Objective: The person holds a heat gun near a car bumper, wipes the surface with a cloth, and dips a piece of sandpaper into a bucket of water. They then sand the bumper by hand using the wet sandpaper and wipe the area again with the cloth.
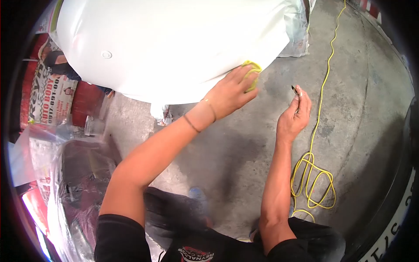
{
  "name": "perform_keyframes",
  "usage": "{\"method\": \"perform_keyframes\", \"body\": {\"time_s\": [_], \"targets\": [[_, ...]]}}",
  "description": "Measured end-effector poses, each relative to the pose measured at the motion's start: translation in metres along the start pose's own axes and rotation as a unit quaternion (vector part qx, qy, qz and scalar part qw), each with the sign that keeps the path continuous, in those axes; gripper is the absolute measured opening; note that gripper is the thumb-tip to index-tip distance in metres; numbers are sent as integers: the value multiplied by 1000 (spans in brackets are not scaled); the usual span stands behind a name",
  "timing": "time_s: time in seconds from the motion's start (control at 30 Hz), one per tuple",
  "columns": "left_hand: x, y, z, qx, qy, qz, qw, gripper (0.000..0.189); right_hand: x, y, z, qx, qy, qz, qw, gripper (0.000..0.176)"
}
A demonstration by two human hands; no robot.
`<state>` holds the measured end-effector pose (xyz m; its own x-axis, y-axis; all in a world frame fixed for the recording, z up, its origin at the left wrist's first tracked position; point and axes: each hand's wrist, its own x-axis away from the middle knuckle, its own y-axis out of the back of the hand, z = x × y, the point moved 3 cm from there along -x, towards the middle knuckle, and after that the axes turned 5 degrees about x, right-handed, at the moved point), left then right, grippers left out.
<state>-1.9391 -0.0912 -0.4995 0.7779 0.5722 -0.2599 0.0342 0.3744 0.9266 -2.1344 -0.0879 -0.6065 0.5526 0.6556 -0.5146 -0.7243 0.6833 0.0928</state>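
My left hand (233, 89) presses a yellow cloth (251, 65) against the lower edge of a large glossy white car body panel (174, 43). Its fingers lie over the cloth, which shows at the fingertips. Off to the right, my right hand (294, 115) is raised over the grey floor, apart from the panel. Its thumb and fingers pinch a small dark object (293, 89), too small to name. A round cap (106, 54) sits on the panel's left part.
A yellow cord (322, 96) runs down the concrete floor (244, 166) at the right and lies in loops by my right forearm. Clear plastic sheeting (83, 187) covers something at the left. A printed banner (50, 98) and another person's arm (54, 59) are at the far left.
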Motion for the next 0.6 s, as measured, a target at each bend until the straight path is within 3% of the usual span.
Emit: {"method": "perform_keyframes", "body": {"time_s": [0.13,0.27,0.33,0.47,0.6], "targets": [[44,31,-9,31,121,38,991,41,0,-17,5,-76,-39,77,993,26],[90,70,-23,63,235,101,965,46,-8,-33,43,-40,117,125,984,29],[98,96,-42,89,266,190,941,47,-8,-45,60,-35,204,122,971,32],[110,128,-89,251,227,261,904,36,7,-75,81,-21,264,79,961,36],[142,129,-124,392,180,307,848,29,63,-87,101,34,339,141,930,37]]}}
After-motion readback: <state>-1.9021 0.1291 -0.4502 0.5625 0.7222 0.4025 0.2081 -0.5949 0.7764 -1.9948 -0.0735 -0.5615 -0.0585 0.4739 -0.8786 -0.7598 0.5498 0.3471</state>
